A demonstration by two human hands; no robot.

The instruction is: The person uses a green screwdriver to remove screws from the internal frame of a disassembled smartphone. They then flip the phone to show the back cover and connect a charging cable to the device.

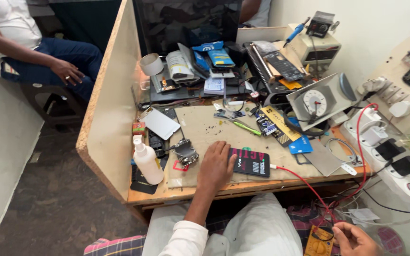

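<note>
My left hand [217, 167] lies palm down on the left end of a dark phone [252, 162] and holds it flat on the brown work mat [200, 128]. A red wire [300, 182] runs from the phone's right end down past the bench edge toward my lap. There my right hand [355, 239] sits with fingers curled beside a yellow multimeter [318, 242]; its grip is cut off by the frame's edge. A small metal circuit module [186, 151] rests just left of my left hand.
A white squeeze bottle [148, 163] stands at the front left. A green pen [246, 127], a blue card [301, 144], a dial meter box [316, 102], a white power strip [385, 159] and stacked clutter fill the bench. Another person [48, 52] sits beyond the wooden side panel [112, 99].
</note>
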